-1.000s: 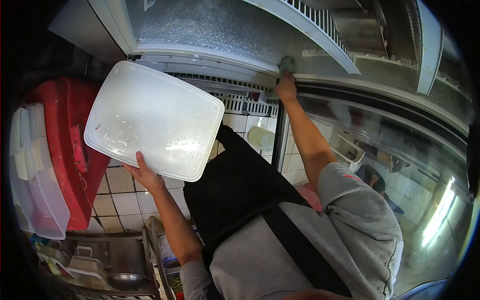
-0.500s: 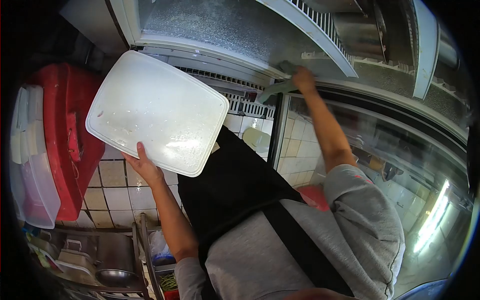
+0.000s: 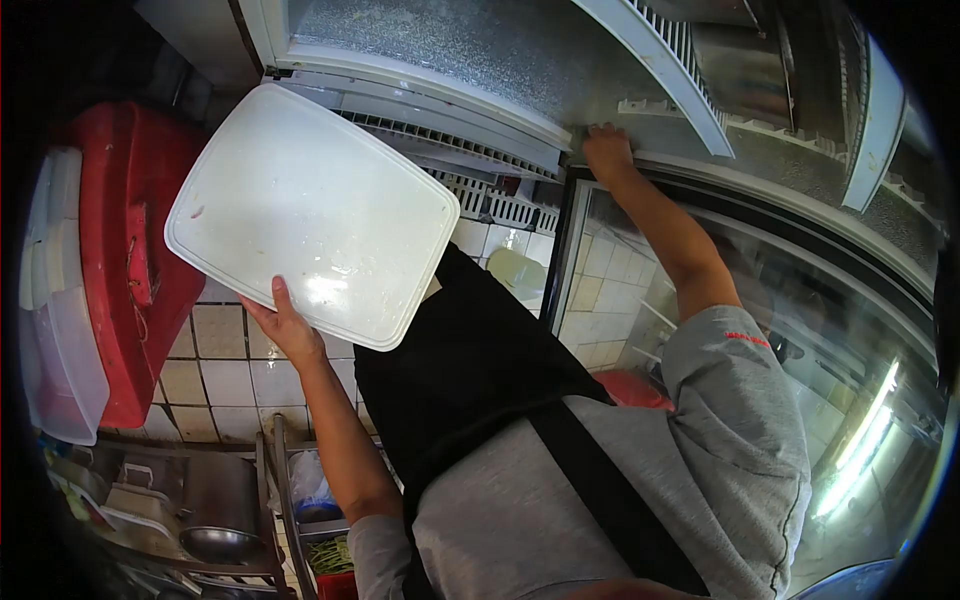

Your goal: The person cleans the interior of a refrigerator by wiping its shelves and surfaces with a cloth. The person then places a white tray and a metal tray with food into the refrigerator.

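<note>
A white rectangular lid or tray (image 3: 315,215) with wet spots is held up at left of centre. My left hand (image 3: 288,325) grips its lower edge, the thumb lying on the near face and the other fingers hidden behind. At the upper right my right hand (image 3: 607,150) rests at the inner edge of a metal cabinet (image 3: 430,50), beside its glass door (image 3: 640,270). The fingers of that hand are bent, and what they hold, if anything, is hidden.
At the left stand a red container (image 3: 130,270) and stacked clear plastic bins (image 3: 65,350). A lower-left rack (image 3: 270,490) is near metal pots (image 3: 220,510). A white shelf edge (image 3: 665,75) juts out inside the cabinet. Tiled floor (image 3: 225,385) shows below.
My right hand has moved right and slightly up along the cabinet edge; the greenish cloth seen with it earlier is now out of sight. The white piece has shifted slightly up and left.
</note>
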The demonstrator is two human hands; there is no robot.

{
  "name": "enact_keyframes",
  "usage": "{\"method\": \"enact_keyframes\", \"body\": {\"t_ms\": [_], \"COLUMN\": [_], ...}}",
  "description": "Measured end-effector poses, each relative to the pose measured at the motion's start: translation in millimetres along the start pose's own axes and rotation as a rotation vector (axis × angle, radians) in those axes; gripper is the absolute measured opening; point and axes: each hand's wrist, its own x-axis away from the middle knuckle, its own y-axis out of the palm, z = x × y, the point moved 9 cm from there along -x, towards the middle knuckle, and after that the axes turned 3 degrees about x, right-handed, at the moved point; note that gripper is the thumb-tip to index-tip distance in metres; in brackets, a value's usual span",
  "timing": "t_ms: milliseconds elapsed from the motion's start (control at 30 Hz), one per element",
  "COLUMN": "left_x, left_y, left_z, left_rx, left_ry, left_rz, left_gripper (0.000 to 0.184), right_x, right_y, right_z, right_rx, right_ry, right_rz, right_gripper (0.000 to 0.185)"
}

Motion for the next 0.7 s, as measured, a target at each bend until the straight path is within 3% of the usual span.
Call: {"method": "enact_keyframes", "body": {"t_ms": [200,300,500,600,700], "left_x": [-0.8,-0.9,6.0,9.9,11.1], "left_y": [4.8,2.7,6.5,4.1,6.9], "left_z": [8.1,3.2,-0.5,-2.2,-1.1], "left_rx": [-0.038,-0.009,-0.022,-0.013,-0.035], "left_ry": [0.064,0.030,0.028,0.008,0.035], "left_rz": [-0.022,-0.008,-0.010,0.001,-0.008], "left_gripper": [0.059,0.060,0.060,0.060,0.060], "right_x": [16.7,26.2,9.1,14.4,8.1], "right_y": [-3.4,-44.8,-32.7,-13.5,-36.9], "right_z": [-12.2,-20.4,-40.3,-31.9,-41.0], "right_rx": [0.021,-0.145,0.031,0.094,0.074], "right_ry": [-0.260,-0.318,-0.480,-0.329,-0.428], "right_rz": [-0.009,0.463,0.419,0.156,0.358], "right_gripper": [0.014,0.013,0.013,0.012,0.012]}}
